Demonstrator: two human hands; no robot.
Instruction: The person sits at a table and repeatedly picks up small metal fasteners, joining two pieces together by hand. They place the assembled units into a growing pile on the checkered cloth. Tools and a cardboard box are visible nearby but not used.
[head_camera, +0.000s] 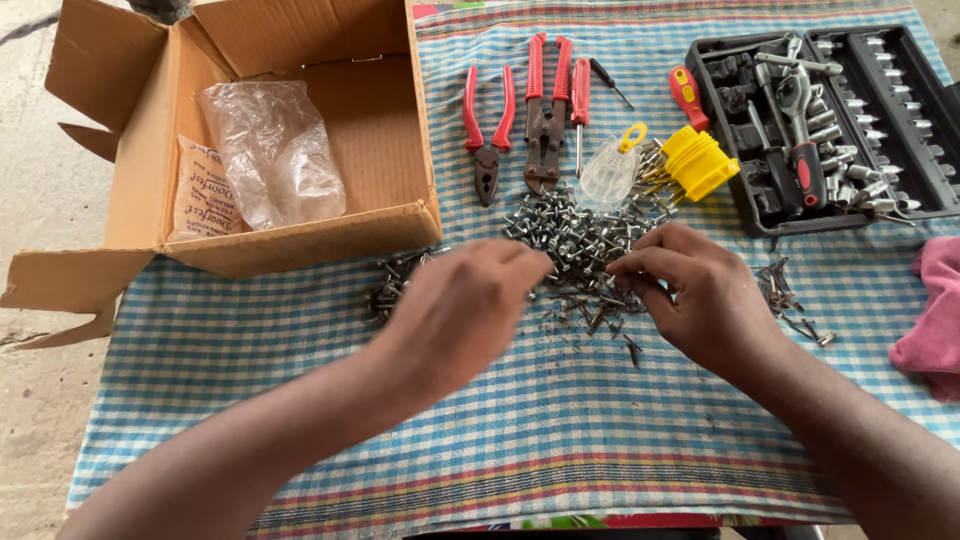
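Both hands meet over the screw pile (580, 240) at the middle of the checked cloth (560, 420). Right hand (690, 295) is curled, its fingertips (625, 268) pinched together at the pile's near edge; whether a screw sits between them cannot be told. Left hand (470, 300) is blurred and loosely closed, its fingers reaching toward the same spot, and its grip cannot be told either.

Picking from such a heap likely goes best one piece at a time from the loose near edge, with the fingertips low, so the pile does not scatter further across the cloth. Smaller screw heaps lie to either side: one (395, 285) toward the left beside the cardboard box (300, 240), another (790, 300) toward the right.

Along the far edge lie red-handled pliers (487, 135), cutters (545, 120), a screwdriver (580, 100), a clear plastic case (608, 172) and a yellow bit holder (700, 165). An open black socket set (830, 120) fills the far right corner. The box at the far left corner holds a plastic bag (275, 150) and a packet (200, 190). Pink rag (935, 310) hangs at the right edge.
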